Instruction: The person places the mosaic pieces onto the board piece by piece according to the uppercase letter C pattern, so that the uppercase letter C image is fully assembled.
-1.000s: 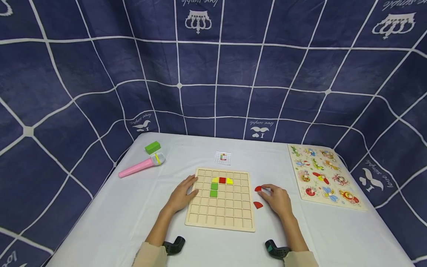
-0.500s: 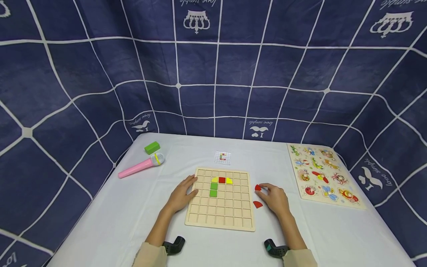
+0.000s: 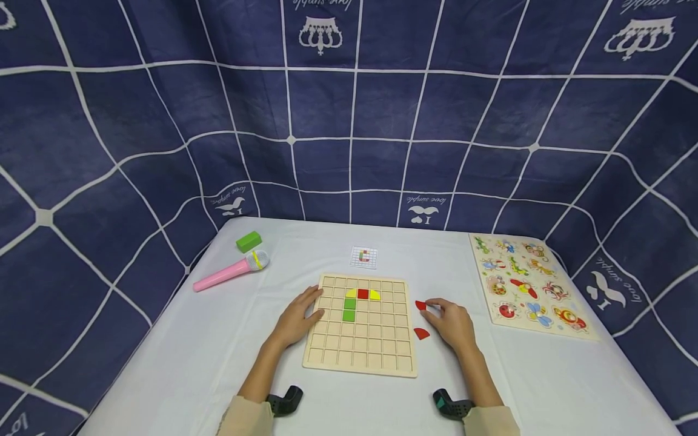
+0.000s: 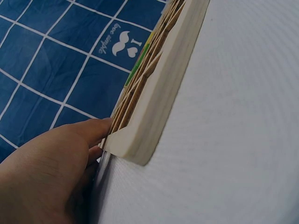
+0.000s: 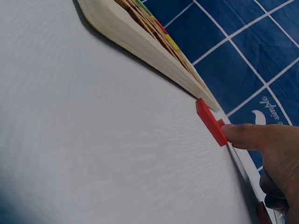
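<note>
- Navy cloth [image 3: 322, 103] with white lines and printed motifs hangs behind and at the sides of a table [image 3: 180, 363] covered in white.
- On the table lies a pale wooden grid board [image 3: 360, 347], the landmark for every place below.
- In its second row from the far edge sit a left yellow piece [image 3: 351, 293], a red square [image 3: 363, 294] and a right yellow piece [image 3: 375, 295], side by side.
- Two green squares [image 3: 349, 304] fill the next cells toward the person, in the left yellow piece's column.
- Left hand [image 3: 294, 321]: rests at the board's left edge, thumb and fingers apart, tips touching the rim.
- Right hand [image 3: 454, 325]: right of the board, thumb and forefinger pinching the far red piece [image 3: 420, 305], which is just beside the board's right edge; how the other fingers lie I cannot tell.
- Near red piece [image 3: 422, 333], fan-shaped, also lies just beside that right edge, closer to the person.
- Beyond the board's far edge is a small pattern card [image 3: 363, 257].
- Left of the board and farther back are a pink toy microphone [image 3: 231, 270] and a green block [image 3: 249, 241].
- Well to the board's right lies an insect puzzle [image 3: 531, 287].
</note>
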The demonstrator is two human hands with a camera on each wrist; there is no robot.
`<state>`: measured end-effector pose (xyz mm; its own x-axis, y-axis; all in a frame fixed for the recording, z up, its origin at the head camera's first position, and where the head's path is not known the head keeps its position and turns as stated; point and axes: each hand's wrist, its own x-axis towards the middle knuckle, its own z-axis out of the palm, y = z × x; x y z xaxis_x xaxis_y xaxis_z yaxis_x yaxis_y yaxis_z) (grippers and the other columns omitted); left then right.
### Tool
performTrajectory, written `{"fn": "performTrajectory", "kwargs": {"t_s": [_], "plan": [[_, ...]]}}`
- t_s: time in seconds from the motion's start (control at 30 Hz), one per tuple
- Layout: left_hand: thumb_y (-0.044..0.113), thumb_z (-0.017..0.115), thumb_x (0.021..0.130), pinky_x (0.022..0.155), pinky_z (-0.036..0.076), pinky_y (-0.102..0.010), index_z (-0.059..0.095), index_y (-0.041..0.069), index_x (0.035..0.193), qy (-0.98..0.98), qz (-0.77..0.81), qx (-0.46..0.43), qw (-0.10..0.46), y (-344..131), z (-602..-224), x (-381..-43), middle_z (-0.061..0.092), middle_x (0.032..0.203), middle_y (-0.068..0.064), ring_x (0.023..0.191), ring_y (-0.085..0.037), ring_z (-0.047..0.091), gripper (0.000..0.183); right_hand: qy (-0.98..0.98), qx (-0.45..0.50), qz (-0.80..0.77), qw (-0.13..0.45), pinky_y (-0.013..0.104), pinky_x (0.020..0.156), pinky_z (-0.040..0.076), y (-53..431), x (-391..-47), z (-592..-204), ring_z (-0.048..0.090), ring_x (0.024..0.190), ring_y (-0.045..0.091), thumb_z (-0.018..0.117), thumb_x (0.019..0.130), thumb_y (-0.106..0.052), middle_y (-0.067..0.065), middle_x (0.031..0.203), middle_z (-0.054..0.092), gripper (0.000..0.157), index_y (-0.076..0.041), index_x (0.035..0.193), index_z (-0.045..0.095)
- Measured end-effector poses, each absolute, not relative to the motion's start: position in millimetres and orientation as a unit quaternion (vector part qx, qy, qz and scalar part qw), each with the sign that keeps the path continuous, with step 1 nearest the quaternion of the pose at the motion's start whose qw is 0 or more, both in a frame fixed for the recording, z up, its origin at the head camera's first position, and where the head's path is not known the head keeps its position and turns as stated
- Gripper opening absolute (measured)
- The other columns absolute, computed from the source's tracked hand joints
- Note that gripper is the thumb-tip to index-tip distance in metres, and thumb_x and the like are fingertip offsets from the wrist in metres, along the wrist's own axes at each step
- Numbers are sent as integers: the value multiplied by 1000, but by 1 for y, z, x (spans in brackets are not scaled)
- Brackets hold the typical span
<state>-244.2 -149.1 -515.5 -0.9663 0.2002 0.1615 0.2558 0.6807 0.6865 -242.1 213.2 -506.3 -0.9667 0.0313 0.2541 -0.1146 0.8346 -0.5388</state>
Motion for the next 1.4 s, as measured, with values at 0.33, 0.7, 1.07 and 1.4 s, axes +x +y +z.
{"fn": "performTrajectory", "kwargs": {"t_s": [0.33, 0.7, 1.07, 1.4], "plan": [[26, 59, 91, 106, 22, -53, 42, 10, 139, -914, -383, -132, 35, -150, -515, -243, 31, 147, -7, 135, -31, 26, 53, -946, 24, 288, 144, 26, 42, 23, 207, -238, -498, 29, 46, 13, 74, 78, -27, -2, 49, 33, 26, -11, 98, 71], [26, 60, 90, 106, 23, -53, 43, 10, 138, -914, -380, -133, 38, -151, -516, -242, 32, 147, -8, 135, -31, 26, 53, -925, 128, 298, 198, 20, 37, 17, 152, -224, -476, 17, 42, 2, 77, 75, -30, -10, 45, 25, 26, -14, 95, 72], [27, 60, 90, 106, 24, -52, 44, 10, 138, -915, -379, -135, 42, -151, -517, -244, 33, 147, -7, 134, -30, 27, 53, -913, 223, 297, 165, 18, 39, 18, 97, -215, -485, 18, 43, 0, 77, 73, -37, -17, 43, 26, 28, -18, 92, 71], [27, 59, 91, 106, 24, -50, 44, 10, 137, -916, -374, -140, 40, -152, -514, -243, 34, 146, -8, 134, -29, 28, 52, -921, 236, 276, 140, 20, 49, 40, 84, -213, -497, 42, 48, 2, 76, 73, -41, -13, 57, 58, 29, -19, 91, 71]]}}
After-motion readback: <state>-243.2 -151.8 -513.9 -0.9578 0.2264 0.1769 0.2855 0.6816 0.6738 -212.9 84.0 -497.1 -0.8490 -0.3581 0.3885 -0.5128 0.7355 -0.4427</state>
